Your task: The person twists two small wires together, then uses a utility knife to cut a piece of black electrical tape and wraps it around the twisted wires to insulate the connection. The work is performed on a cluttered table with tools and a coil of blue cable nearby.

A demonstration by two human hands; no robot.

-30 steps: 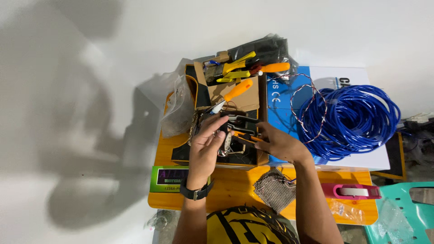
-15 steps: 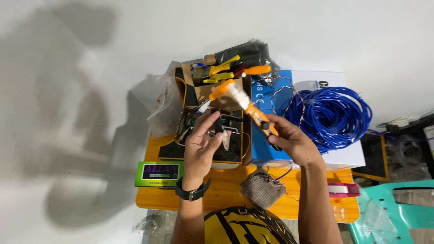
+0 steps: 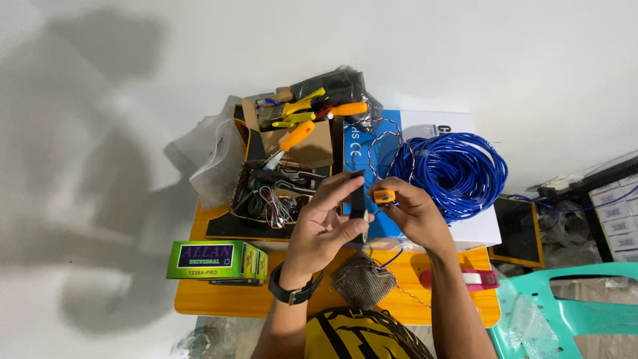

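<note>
Over the table's middle, my right hand (image 3: 417, 214) pinches a small orange tool (image 3: 384, 196). A twisted pair of thin wires (image 3: 383, 143) loops up from that hand toward a blue cable coil (image 3: 462, 169). My left hand (image 3: 324, 225), with a black watch on its wrist, is close beside the right hand. Its thumb and fingers pinch a thin pale piece (image 3: 365, 225); I cannot tell what the piece is. Both hands hover just in front of an open cardboard box (image 3: 312, 151) of tools and wiring.
An orange-handled screwdriver (image 3: 296, 135) and yellow-handled tools lie in the box. A green carton (image 3: 216, 259), a mesh pouch (image 3: 362, 279) and a pink-red item (image 3: 477, 279) sit on the yellow table (image 3: 226, 300). A plastic bag (image 3: 212, 159) is at left and a teal chair (image 3: 585, 312) at right.
Both hands came out of the cardboard box toward me. The right hand now holds the small orange tool, with the twisted wires trailing from it. The view shifted slightly.
</note>
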